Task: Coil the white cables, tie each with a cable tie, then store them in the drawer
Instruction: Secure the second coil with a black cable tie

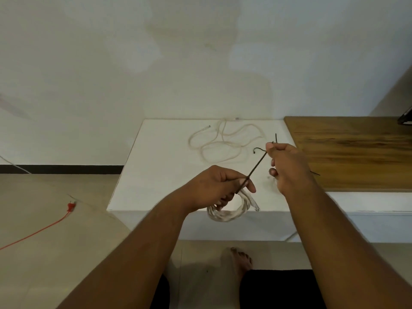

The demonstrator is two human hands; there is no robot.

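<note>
My left hand (217,186) grips a coiled white cable (227,214) that hangs below it at the front edge of the white cabinet top (156,175). A dark cable tie (256,166) runs taut from the coil up to my right hand (287,166), which pinches its far end. A second white cable (225,141) lies loose and uncoiled at the back of the cabinet top. More dark cable ties (315,173) lie behind my right hand, mostly hidden.
A wooden surface (356,152) adjoins the cabinet on the right, with a dark object (405,118) at its far edge. A red cord with a plug (71,206) lies on the floor to the left. My bare foot (239,262) is below.
</note>
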